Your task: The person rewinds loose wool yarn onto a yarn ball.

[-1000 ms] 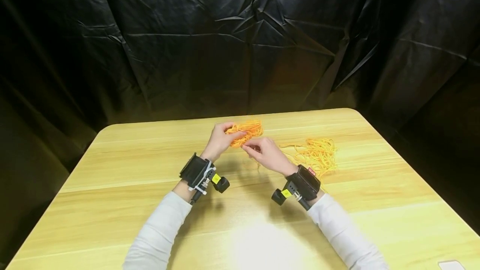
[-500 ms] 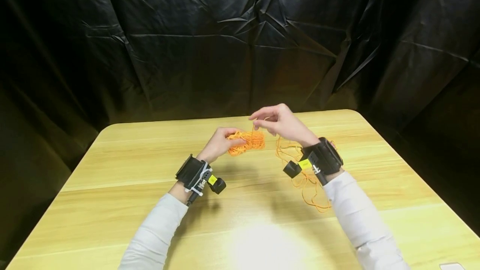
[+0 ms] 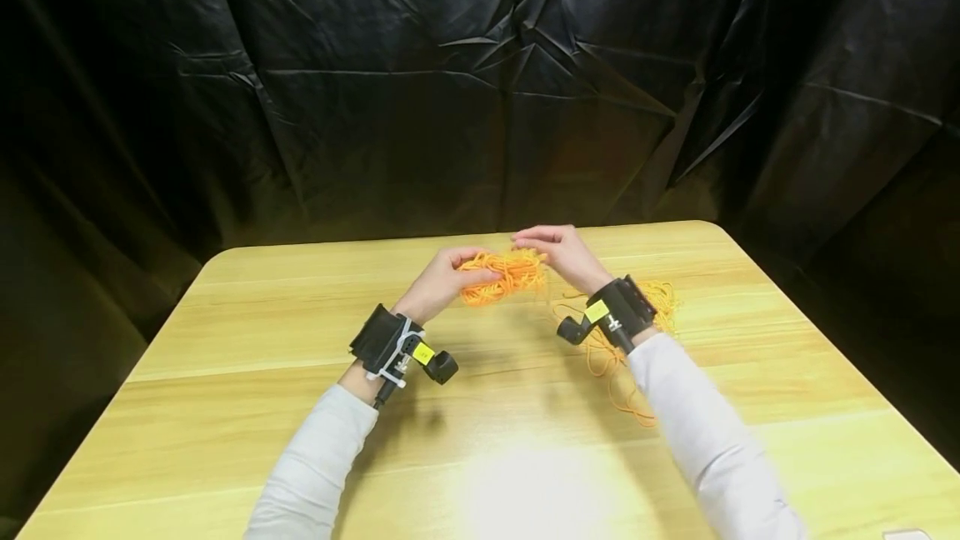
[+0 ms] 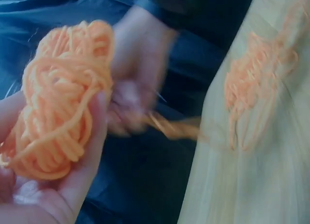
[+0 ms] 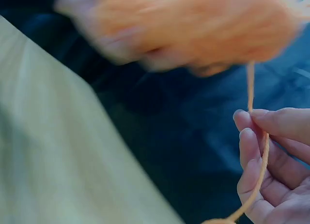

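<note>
My left hand [image 3: 444, 282] grips a bundle of orange yarn [image 3: 512, 273] by its left end, thumb across the front. In the left wrist view the wound yarn [image 4: 63, 103] lies between thumb and fingers, with a loose strand crossing its face. My right hand [image 3: 564, 255] is at the bundle's right end. Seen from the right wrist, thumb and fingertips of the right hand [image 5: 276, 161] pinch a single yarn strand [image 5: 250, 86] that runs up to the bundle and trails down across the palm. The right hand is blurred in the left wrist view.
Loose yarn [image 3: 662, 302] lies in a tangle on the wooden table [image 3: 300, 407], partly behind the right wrist, with strands trailing toward the front. A black sheet [image 3: 375, 107] hangs behind the table's far edge. A white object [image 3: 905, 534] shows at the bottom right corner.
My right hand has gone from below the bundle up over its far side, then slightly down to its right end, drawing the strand along. The left hand has stayed nearly in place.
</note>
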Demonstrator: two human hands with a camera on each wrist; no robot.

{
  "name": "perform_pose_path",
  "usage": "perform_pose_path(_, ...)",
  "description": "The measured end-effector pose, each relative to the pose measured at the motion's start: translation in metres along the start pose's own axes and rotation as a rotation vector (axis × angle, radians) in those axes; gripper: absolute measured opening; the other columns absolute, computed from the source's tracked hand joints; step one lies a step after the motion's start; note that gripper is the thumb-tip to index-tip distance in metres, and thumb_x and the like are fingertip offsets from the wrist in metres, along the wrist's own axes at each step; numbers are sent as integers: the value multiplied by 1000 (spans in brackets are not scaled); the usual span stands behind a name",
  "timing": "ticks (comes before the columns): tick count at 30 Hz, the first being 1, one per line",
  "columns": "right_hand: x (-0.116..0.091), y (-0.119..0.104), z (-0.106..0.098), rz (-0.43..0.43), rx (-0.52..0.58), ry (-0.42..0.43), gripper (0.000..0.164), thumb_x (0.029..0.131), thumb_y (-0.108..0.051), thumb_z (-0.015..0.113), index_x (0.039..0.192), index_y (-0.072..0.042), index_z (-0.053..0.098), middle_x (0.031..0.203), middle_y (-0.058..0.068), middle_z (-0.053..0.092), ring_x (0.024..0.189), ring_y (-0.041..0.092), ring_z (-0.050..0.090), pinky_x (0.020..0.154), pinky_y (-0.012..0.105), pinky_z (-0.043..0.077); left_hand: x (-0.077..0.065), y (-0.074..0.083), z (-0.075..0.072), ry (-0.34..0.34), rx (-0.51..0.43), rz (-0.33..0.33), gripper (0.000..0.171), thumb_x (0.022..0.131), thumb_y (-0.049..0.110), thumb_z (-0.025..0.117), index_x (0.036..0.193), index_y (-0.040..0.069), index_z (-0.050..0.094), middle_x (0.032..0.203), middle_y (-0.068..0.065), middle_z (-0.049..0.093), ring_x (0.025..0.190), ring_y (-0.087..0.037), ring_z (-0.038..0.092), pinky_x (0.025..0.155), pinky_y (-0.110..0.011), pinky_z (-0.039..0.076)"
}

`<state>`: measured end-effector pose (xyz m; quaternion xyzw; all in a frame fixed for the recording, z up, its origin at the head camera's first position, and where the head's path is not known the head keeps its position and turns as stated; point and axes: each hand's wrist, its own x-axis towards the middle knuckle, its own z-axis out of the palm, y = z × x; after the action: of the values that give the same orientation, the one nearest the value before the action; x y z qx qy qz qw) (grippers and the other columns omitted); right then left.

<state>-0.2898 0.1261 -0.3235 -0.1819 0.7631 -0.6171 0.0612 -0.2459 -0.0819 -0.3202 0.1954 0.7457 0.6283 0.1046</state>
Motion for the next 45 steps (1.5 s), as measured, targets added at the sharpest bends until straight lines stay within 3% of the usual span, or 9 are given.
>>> perform_pose_path(4,-8,21,18,41,101,-7,20,83,3,46,99,10,57,78,1,59,63,7,51,62,19,45,4,4,2,81,-85,-4,30,81,14,65,108,3,60,98,-12,63,77,-17,61,69,-25,52)
perform_pose_path(8,-16,32,34,10,176,-82,21,86,-5,52,97,12,59,75,3,60,65,11,52,63,23,46,8,6,3,161,-127,-3,29,80,11,65,107,1,59,99,-13,61,79,-17,60,70,-26,52)
perform_pose_path(15,-35,16,46,-106,-75,-170,24,89,-14,53,97,6,65,71,7,61,54,11,48,50,22,41,8,3,0,271,-122,-38,29,79,13,67,105,1,60,100,-12,61,80,-17,59,70,-25,51)
perform_pose_path(21,-48,-12,49,-116,-213,-220,18,89,-10,53,81,3,64,58,5,48,48,10,38,45,19,31,7,-3,-3,301,-60,-70,30,79,13,67,106,2,60,97,-11,60,75,-15,57,65,-21,50)
perform_pose_path(25,-45,-10,46,-153,-330,-249,18,88,-16,55,83,-2,66,58,4,48,47,10,37,44,19,28,6,-5,-4,300,6,-100,26,79,12,67,103,3,60,95,-12,62,71,-14,56,61,-19,48)
perform_pose_path(30,-46,-25,39,-274,-456,-269,16,86,-17,59,87,-4,69,53,-3,43,46,8,37,44,20,29,6,-7,-4,282,51,-111,25,79,10,67,102,2,59,97,-14,62,69,-13,58,61,-19,50)
perform_pose_path(35,-44,-45,31,-339,-508,-246,15,85,-14,60,87,-2,69,62,0,57,50,9,39,47,21,31,5,-8,-4,259,88,-107,29,79,9,66,106,1,58,96,-17,63,65,-12,59,59,-21,51)
perform_pose_path(39,-41,-60,21,-317,-489,-214,16,85,-14,59,83,-1,69,71,7,63,53,14,40,50,23,32,5,-9,-4,224,139,-96,30,80,9,66,108,1,60,96,-16,63,65,-11,57,57,-20,49)
perform_pose_path(45,-29,-70,3,-212,-310,-200,24,87,-21,57,78,1,64,56,7,50,47,24,40,44,25,35,4,-11,-2,119,173,-80,25,80,10,65,104,1,64,90,-13,65,63,-14,56,56,-21,48)
